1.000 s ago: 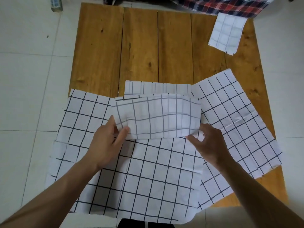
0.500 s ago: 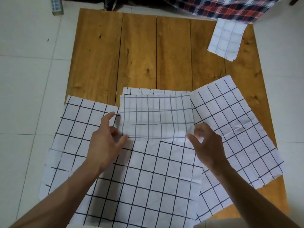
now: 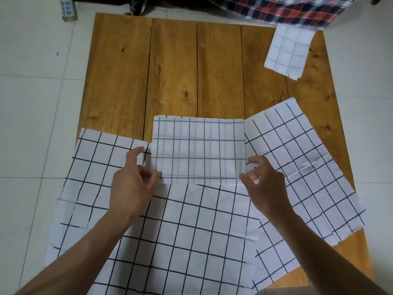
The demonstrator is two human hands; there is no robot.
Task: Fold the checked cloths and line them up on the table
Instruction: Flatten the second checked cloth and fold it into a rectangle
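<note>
A half-folded checked cloth lies flat in the middle of the wooden table. My left hand pinches its near left corner, thumb on top and index finger stretched out. My right hand pinches the near right corner with curled fingers. Under and around it lie unfolded checked cloths: one in front, one on the left, one on the right. A small folded checked cloth sits at the far right corner.
A red and blue plaid fabric hangs over the table's far right edge. A small box stands on the white tiled floor at the far left. The left cloth overhangs the table's left edge. Bare wood shows across the far half.
The lifted flap of the middle cloth has been brought down and now lies flat and squared. Both hands have stayed at its near corners.
</note>
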